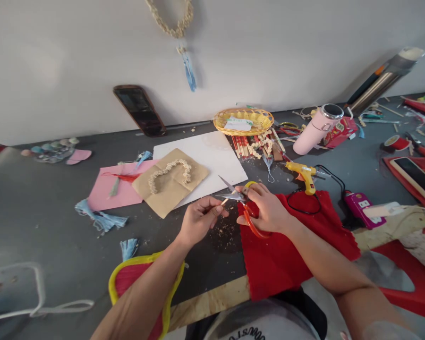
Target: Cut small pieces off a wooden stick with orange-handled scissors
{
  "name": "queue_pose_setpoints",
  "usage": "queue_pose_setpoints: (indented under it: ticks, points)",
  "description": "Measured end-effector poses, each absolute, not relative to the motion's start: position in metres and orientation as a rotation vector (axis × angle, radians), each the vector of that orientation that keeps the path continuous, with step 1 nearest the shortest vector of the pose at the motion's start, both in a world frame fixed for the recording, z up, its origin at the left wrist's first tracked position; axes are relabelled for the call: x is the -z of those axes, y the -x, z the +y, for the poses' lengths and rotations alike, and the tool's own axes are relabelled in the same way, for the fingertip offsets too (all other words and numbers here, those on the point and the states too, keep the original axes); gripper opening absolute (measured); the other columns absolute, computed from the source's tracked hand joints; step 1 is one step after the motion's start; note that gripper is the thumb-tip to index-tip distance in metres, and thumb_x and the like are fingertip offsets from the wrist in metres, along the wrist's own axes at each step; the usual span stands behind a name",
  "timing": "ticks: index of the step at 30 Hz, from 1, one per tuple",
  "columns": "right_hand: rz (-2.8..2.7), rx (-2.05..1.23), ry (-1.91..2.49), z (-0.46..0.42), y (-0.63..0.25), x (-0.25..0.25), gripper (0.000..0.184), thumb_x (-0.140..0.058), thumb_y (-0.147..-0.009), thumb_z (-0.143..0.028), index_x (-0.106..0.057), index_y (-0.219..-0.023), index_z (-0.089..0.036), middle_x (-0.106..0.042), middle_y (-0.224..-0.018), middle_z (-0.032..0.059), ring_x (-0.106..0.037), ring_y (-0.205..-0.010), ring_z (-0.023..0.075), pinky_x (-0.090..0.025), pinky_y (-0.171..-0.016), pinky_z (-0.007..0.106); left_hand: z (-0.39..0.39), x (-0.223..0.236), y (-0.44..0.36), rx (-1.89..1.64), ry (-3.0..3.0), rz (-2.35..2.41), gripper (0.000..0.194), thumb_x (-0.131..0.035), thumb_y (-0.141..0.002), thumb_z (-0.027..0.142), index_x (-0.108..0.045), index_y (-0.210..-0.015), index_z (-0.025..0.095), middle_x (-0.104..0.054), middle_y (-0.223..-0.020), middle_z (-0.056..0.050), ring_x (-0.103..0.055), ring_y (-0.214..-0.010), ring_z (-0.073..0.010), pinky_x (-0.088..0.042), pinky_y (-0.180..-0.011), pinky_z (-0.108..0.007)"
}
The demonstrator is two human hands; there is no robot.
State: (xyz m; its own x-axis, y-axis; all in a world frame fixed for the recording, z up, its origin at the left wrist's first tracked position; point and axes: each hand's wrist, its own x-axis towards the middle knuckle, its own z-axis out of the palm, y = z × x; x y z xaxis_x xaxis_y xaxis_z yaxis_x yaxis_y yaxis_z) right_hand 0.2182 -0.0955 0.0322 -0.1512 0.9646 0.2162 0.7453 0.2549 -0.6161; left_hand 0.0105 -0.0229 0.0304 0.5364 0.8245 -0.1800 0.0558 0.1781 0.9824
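Observation:
My right hand [265,208] is closed round the orange and yellow handles of a pair of scissors [241,200], whose blades stand apart and point left. My left hand [200,218] pinches a thin pale stick [225,200], its tip lying between the blades. Small pale cut bits [226,231] are scattered on the dark table just below both hands. A red cloth [286,255] lies under my right wrist.
Behind the hands lie a white sheet [212,158], brown paper with a pale chain of pieces [170,171], pink paper [109,189] and blue tassels [101,218]. A yellow glue gun [304,174], wicker basket [243,121], pink bottle [317,127], sticks [251,145] and phones sit farther back and right.

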Motion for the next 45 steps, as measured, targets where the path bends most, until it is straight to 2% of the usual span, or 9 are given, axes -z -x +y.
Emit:
queue_pose_setpoints:
  ticks: [6,14,23,27,30,33,37,41,45]
  points:
    - [-1.868,-0.641,1.494,-0.099,-0.214,-0.033,0.062,-0.064,-0.083,-0.052,-0.049,-0.134,-0.021,-0.059,-0.118,0.0129,-0.058,-0.110,0.0266,-0.050,-0.095,0.043,-0.024,-0.028,-0.010,-0.650,-1.299,0.891,0.028,-0.073,-0.073,0.039,-0.063,-0.076,0.013,-0.072,-0.065,-0.006,-0.040,-0.037,-0.0049,-0.031,-0.038,-0.019]
    - [-1.748,-0.799,1.514,-0.105,-0.209,-0.042,0.056,-0.066,-0.083,-0.048,-0.054,-0.129,-0.017,-0.060,-0.102,0.0097,-0.061,-0.086,0.0200,-0.052,-0.079,0.034,-0.028,-0.025,-0.008,-0.657,-1.340,0.888,0.023,-0.067,-0.079,0.037,-0.064,-0.078,0.014,-0.071,-0.066,-0.004,-0.040,-0.039,-0.0058,-0.032,-0.040,-0.020]
    - [-1.597,-1.001,1.496,-0.107,-0.206,-0.046,0.052,-0.064,-0.083,-0.041,-0.054,-0.129,-0.019,-0.058,-0.098,0.0046,-0.057,-0.087,0.0170,-0.048,-0.083,0.033,-0.033,-0.026,-0.007,-0.698,-1.355,0.885,0.022,-0.065,-0.080,0.037,-0.066,-0.080,0.015,-0.071,-0.066,-0.004,-0.040,-0.040,-0.0063,-0.031,-0.039,-0.020]
    - [-1.424,-1.257,1.350,-0.108,-0.202,-0.046,0.052,-0.060,-0.086,-0.050,-0.054,-0.128,-0.020,-0.052,-0.083,-0.0003,-0.048,-0.066,0.0100,-0.044,-0.064,0.025,-0.032,-0.026,-0.007,-0.706,-1.361,0.895,0.023,-0.066,-0.080,0.037,-0.066,-0.078,0.015,-0.070,-0.064,-0.004,-0.040,-0.041,-0.0062,-0.030,-0.040,-0.019]
    - [-1.289,-1.388,1.172,-0.107,-0.203,-0.043,0.055,-0.058,-0.086,-0.057,-0.053,-0.127,-0.020,-0.048,-0.080,-0.0016,-0.043,-0.061,0.0082,-0.039,-0.058,0.024,-0.031,-0.026,-0.007,-0.710,-1.347,0.873,0.024,-0.069,-0.078,0.039,-0.064,-0.078,0.015,-0.071,-0.066,-0.004,-0.039,-0.040,-0.0055,-0.030,-0.040,-0.020]
    - [-1.199,-1.444,1.025,-0.104,-0.209,-0.039,0.055,-0.058,-0.086,-0.058,-0.051,-0.128,-0.023,-0.047,-0.083,-0.0009,-0.043,-0.059,0.0084,-0.038,-0.055,0.024,-0.029,-0.027,-0.008,-0.720,-1.285,0.820,0.028,-0.071,-0.078,0.041,-0.062,-0.076,0.015,-0.071,-0.066,-0.005,-0.039,-0.040,-0.0050,-0.029,-0.040,-0.019]
    - [-1.061,-1.672,0.810,-0.102,-0.214,-0.032,0.056,-0.051,-0.089,-0.060,-0.046,-0.132,-0.023,-0.049,-0.086,0.0018,-0.048,-0.066,0.0120,-0.043,-0.057,0.027,-0.024,-0.031,-0.008,-0.744,-1.050,0.779,0.032,-0.075,-0.074,0.041,-0.058,-0.076,0.015,-0.069,-0.063,-0.003,-0.036,-0.037,-0.0030,-0.024,-0.037,-0.017]
    - [-0.872,-1.971,0.595,-0.105,-0.208,-0.026,0.063,-0.044,-0.089,-0.067,-0.048,-0.132,-0.022,-0.051,-0.088,0.0037,-0.049,-0.072,0.0139,-0.046,-0.059,0.027,-0.019,-0.036,-0.008,-0.681,-0.801,0.760,0.033,-0.082,-0.068,0.033,-0.063,-0.086,0.013,-0.070,-0.075,-0.003,-0.028,-0.034,0.0019,-0.016,-0.034,-0.016]
    - [-0.688,-2.158,0.418,-0.108,-0.198,-0.020,0.065,-0.039,-0.089,-0.071,-0.049,-0.130,-0.023,-0.054,-0.091,0.0041,-0.052,-0.075,0.0145,-0.048,-0.061,0.028,-0.019,-0.036,-0.009,-0.597,-0.715,0.709,0.037,-0.084,-0.065,0.028,-0.066,-0.093,0.011,-0.070,-0.085,-0.006,-0.029,-0.035,0.0036,-0.015,-0.033,-0.015]
